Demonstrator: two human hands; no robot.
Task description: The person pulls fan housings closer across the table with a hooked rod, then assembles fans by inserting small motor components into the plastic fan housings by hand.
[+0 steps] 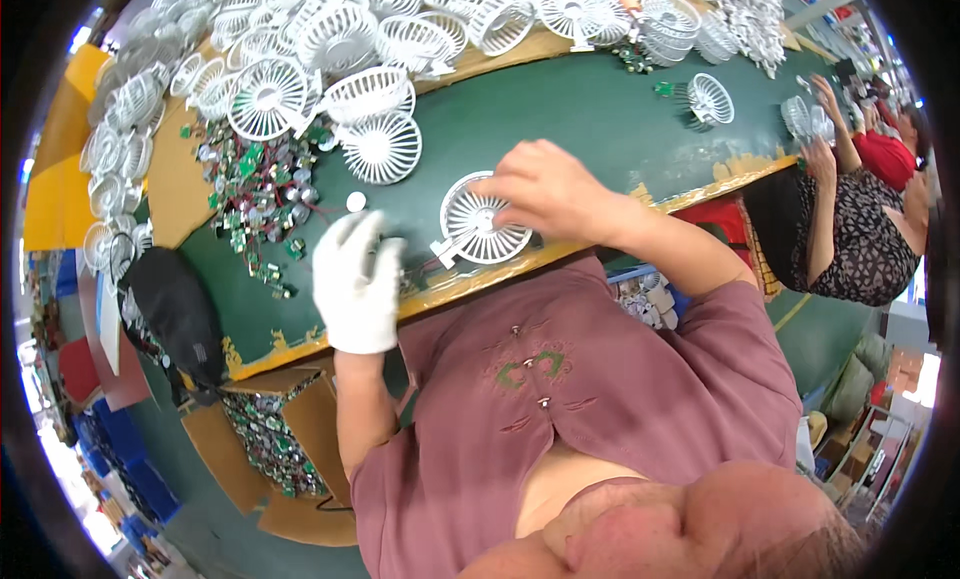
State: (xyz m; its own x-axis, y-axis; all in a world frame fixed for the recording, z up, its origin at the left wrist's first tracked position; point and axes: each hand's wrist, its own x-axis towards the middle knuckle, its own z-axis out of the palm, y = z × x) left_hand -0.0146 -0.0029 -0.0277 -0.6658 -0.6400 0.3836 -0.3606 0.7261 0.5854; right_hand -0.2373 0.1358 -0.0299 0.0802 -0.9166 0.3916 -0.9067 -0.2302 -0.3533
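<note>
A round white plastic fan cover point(462, 217) with radial ribs and a short stem lies near the table's front edge. My bare right hand point(550, 191) is bent over its right side, fingers closed at the ribs. To its left is my left hand point(357, 284) in a white glove, fingers curled near a small dark part I cannot make out. Thin wires show between the glove and the cover's stem. A small white disc point(356, 202) is just beyond the glove. Left of it spreads a heap of green circuit boards with motors and wires point(262, 184).
Many white fan covers point(340, 39) are piled along the far side. One cover point(710, 100) stands at the right, by a co-worker's hands point(822, 159). A black bag point(175, 314) hangs at the left table edge, above an open carton of boards point(305, 419).
</note>
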